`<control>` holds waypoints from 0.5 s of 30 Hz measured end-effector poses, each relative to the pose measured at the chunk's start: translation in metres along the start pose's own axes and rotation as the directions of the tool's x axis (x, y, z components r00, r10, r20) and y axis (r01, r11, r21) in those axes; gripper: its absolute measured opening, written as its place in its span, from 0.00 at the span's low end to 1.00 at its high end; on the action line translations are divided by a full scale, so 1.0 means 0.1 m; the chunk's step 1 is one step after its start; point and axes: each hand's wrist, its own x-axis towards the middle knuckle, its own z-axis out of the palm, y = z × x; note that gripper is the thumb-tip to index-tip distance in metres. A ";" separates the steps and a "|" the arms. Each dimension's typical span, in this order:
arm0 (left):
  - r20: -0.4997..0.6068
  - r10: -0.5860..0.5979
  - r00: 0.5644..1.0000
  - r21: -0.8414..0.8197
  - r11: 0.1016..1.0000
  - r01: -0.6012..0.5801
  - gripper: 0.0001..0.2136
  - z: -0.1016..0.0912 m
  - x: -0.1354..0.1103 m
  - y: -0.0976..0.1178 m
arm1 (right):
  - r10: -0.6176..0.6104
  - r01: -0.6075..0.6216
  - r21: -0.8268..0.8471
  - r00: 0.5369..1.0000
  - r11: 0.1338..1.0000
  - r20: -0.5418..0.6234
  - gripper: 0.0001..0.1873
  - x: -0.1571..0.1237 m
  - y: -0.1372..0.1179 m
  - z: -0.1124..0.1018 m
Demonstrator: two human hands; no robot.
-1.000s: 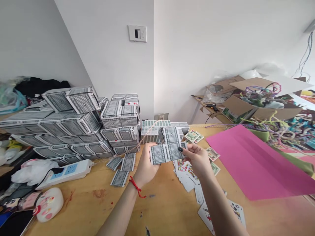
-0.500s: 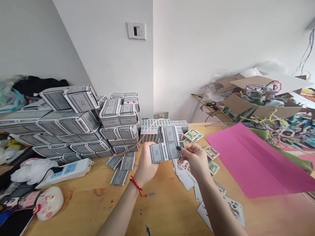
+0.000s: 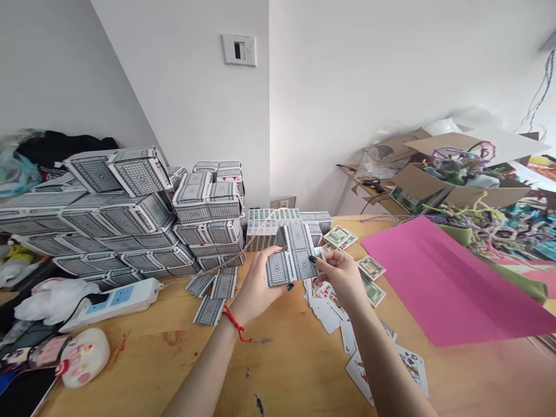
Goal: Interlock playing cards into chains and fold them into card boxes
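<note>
My left hand (image 3: 252, 292), with a red cord at the wrist, is closed around the left end of a partly built box of folded playing cards (image 3: 299, 246) with grey patterned backs. The box hangs just above the table, its upper side standing up and its inside partly hidden. My right hand (image 3: 345, 278) pinches the right edge of the same box, its dark-nailed thumb on the patterned face. A small piece of card (image 3: 319, 253) shows by the right fingertips. Below my right hand lie loose playing cards (image 3: 325, 315), several face up.
Grey card boxes (image 3: 139, 174) are stacked at the left, beside a white power strip (image 3: 119, 301). Three grey folded cards (image 3: 209, 311) lie near my left hand. Green cards (image 3: 371, 268) and a pink sheet (image 3: 438, 278) are at the right. Behind stands a cardboard box (image 3: 469, 191) of pipe cleaners.
The card box has turned slightly in my hands. A dark nail of my left hand now shows beneath it. The small card piece at my right fingers looks lighter. The view has shifted slightly.
</note>
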 end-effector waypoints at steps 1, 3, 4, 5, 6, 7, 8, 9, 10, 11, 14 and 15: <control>0.039 0.002 0.999 -0.004 1.000 -0.001 0.28 -0.01 0.01 -0.03 | 0.021 -0.021 -0.018 0.999 1.000 0.031 0.17 0.02 0.01 -0.02; 0.095 -0.029 0.995 -0.034 0.999 0.032 0.25 -0.02 0.03 -0.10 | 0.057 -0.050 -0.064 0.994 0.997 0.097 0.15 0.06 0.01 -0.05; 0.108 -0.059 0.992 -0.058 0.996 0.065 0.24 -0.02 0.03 -0.13 | 0.069 -0.058 -0.084 0.989 0.995 0.133 0.15 0.07 0.00 -0.07; 0.116 -0.089 0.989 -0.081 0.992 0.099 0.21 -0.01 0.04 -0.16 | 0.078 -0.062 -0.097 0.983 0.993 0.168 0.16 0.07 -0.01 -0.09; 0.121 -0.115 0.986 -0.103 0.986 0.128 0.19 -0.01 0.04 -0.19 | 0.085 -0.065 -0.104 0.977 0.992 0.196 0.19 0.07 -0.02 -0.11; 0.126 -0.133 0.983 -0.125 0.981 0.148 0.18 0.00 0.05 -0.21 | 0.088 -0.067 -0.107 0.974 0.992 0.209 0.22 0.07 -0.03 -0.12; 0.130 -0.142 0.981 -0.144 0.976 0.160 0.16 0.00 0.05 -0.23 | 0.087 -0.065 -0.110 0.975 0.992 0.206 0.25 0.07 -0.04 -0.13; 0.131 -0.143 0.981 -0.162 0.973 0.163 0.16 0.01 0.05 -0.24 | 0.078 -0.056 -0.115 0.979 0.992 0.191 0.28 0.07 -0.04 -0.14; 0.132 -0.139 0.981 -0.177 0.971 0.162 0.15 0.02 0.06 -0.25 | 0.060 -0.039 -0.125 0.984 0.991 0.167 0.31 0.07 -0.05 -0.14; 0.132 -0.135 0.982 -0.189 0.969 0.159 0.15 0.02 0.06 -0.26 | 0.036 -0.015 -0.141 0.989 0.990 0.143 0.32 0.07 -0.05 -0.15; 0.115 -0.130 0.985 -0.201 0.968 0.152 0.14 0.04 0.06 -0.27 | -0.046 0.072 -0.222 0.992 0.972 0.116 0.26 0.07 -0.04 -0.15; 0.109 -0.132 0.985 -0.199 0.968 0.152 0.14 0.04 0.06 -0.27 | -0.065 0.095 -0.260 0.991 0.961 0.119 0.22 0.07 -0.03 -0.15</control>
